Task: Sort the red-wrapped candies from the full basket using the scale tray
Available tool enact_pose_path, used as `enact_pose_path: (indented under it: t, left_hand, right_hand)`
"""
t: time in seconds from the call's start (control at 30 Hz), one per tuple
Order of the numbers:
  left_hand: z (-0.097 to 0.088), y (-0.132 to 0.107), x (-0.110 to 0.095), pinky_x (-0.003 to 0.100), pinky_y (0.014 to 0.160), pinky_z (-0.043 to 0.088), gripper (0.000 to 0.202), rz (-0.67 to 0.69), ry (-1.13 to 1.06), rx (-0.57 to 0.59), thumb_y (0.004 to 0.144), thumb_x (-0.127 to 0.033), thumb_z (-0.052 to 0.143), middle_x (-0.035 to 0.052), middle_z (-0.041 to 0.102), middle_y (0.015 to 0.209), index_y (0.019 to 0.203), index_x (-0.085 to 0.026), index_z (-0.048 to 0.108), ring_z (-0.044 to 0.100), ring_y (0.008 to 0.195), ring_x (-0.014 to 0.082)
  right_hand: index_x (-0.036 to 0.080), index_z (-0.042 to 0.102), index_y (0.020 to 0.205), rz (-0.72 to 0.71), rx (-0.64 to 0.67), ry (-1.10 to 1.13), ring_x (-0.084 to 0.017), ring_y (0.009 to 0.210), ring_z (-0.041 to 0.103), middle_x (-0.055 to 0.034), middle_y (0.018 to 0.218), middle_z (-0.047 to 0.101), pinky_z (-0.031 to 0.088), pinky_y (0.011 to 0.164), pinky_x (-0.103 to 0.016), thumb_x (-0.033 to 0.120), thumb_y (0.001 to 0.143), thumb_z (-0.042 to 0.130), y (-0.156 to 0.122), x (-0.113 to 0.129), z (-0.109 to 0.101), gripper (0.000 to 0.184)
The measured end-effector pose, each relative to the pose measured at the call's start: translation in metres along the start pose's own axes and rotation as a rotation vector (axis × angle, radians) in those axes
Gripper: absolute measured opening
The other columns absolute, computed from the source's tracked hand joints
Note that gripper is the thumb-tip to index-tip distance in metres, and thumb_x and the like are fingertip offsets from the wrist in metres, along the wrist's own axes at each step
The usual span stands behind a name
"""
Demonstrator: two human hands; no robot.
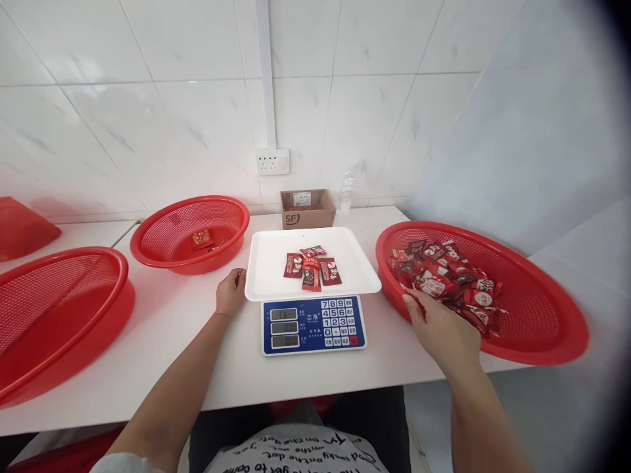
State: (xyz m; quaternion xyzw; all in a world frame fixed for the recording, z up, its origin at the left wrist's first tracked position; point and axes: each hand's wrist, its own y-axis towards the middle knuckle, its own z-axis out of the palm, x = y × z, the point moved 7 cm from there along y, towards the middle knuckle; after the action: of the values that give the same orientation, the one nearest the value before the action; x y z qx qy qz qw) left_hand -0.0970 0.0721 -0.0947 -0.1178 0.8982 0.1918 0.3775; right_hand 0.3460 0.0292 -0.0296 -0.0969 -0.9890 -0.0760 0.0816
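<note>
A white weighing tray [261, 266] tops a digital scale [314, 326] with a blue keypad panel. Several small red snack packets [311, 272] lie at the tray's middle. Beside the tray's left edge, my left hand [231, 293] rests on the table with its fingers curled in, and nothing shows in them. My right hand [446, 332] is at the near left side of a red basket [547, 328] that holds a heap of red and dark snack packets [444, 276]. Its thumb and forefinger come together by the packets; anything between them is too hidden to name.
A second red basket [231, 213] with a few packets stands at the back left. Nearer on the left is another red basket [116, 289]. Behind the scale sit a small cardboard box [309, 218] and a clear plastic bottle [346, 192], close to the tiled wall.
</note>
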Motion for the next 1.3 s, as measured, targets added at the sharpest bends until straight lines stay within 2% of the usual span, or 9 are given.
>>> enact_pose_path:
  t: [0.2, 0.37, 0.63, 0.87, 1.07, 1.3]
  left_hand:
    - [-0.002, 0.001, 0.002, 0.025, 0.065, 0.043, 0.028, -0.022, -0.035, -0.034, 0.084, -0.039, 0.043, 0.0008, 0.067, 0.075, 0.091, -0.021, 0.063, 0.059, 0.071, 0.0163]
    - [-0.002, 0.002, 0.004, 0.024, 0.063, 0.042, 0.029, -0.045, -0.074, -0.046, 0.082, -0.042, 0.043, 0.0005, 0.066, 0.073, 0.088, -0.021, 0.062, 0.057, 0.068, 0.0158]
    - [0.001, 0.005, 0.008, 0.025, 0.063, 0.043, 0.029, -0.088, -0.154, -0.059, 0.081, -0.043, 0.044, 0.0012, 0.065, 0.073, 0.088, -0.021, 0.061, 0.057, 0.068, 0.0160]
    - [0.000, 0.005, 0.010, 0.025, 0.064, 0.044, 0.029, -0.106, -0.248, -0.044, 0.080, -0.044, 0.048, 0.0003, 0.064, 0.070, 0.086, -0.020, 0.062, 0.058, 0.065, 0.0152]
    - [0.001, 0.008, 0.014, 0.024, 0.059, 0.044, 0.027, -0.132, -0.333, -0.020, 0.080, -0.043, 0.049, -0.0024, 0.057, 0.061, 0.086, -0.020, 0.061, 0.055, 0.058, 0.0137]
    - [0.007, 0.008, 0.014, 0.024, 0.057, 0.043, 0.025, -0.134, -0.394, 0.027, 0.079, -0.042, 0.051, -0.0017, 0.058, 0.064, 0.085, -0.020, 0.062, 0.054, 0.058, 0.0130]
  right_hand:
    - [0.024, 0.063, 0.116, 0.004, -0.031, -0.018, -0.029, 0.083, 0.067, -0.0095, 0.107, 0.070, 0.043, 0.053, -0.034, 0.045, 0.091, 0.027, 0.001, 0.004, -0.004, 0.048]
    - [0.027, 0.062, 0.116, 0.044, 0.000, -0.033, -0.026, 0.085, 0.066, -0.0049, 0.106, 0.071, 0.040, 0.052, -0.030, 0.045, 0.091, 0.029, 0.001, 0.003, -0.002, 0.045]
    - [0.027, 0.062, 0.116, 0.056, -0.020, -0.033, -0.026, 0.084, 0.066, -0.0049, 0.106, 0.070, 0.039, 0.051, -0.030, 0.045, 0.091, 0.030, 0.002, 0.002, -0.001, 0.044]
    - [0.027, 0.063, 0.113, 0.110, -0.001, -0.075, -0.027, 0.083, 0.065, -0.0061, 0.105, 0.070, 0.037, 0.051, -0.031, 0.047, 0.091, 0.028, 0.003, 0.005, -0.001, 0.047]
    - [0.026, 0.063, 0.111, 0.147, 0.024, -0.125, -0.027, 0.083, 0.065, -0.0083, 0.103, 0.071, 0.032, 0.049, -0.029, 0.046, 0.092, 0.026, 0.001, 0.012, -0.003, 0.046]
    - [0.026, 0.062, 0.111, 0.155, 0.040, -0.119, -0.026, 0.086, 0.064, -0.0080, 0.104, 0.070, 0.030, 0.051, -0.029, 0.046, 0.093, 0.022, 0.001, 0.016, -0.004, 0.048]
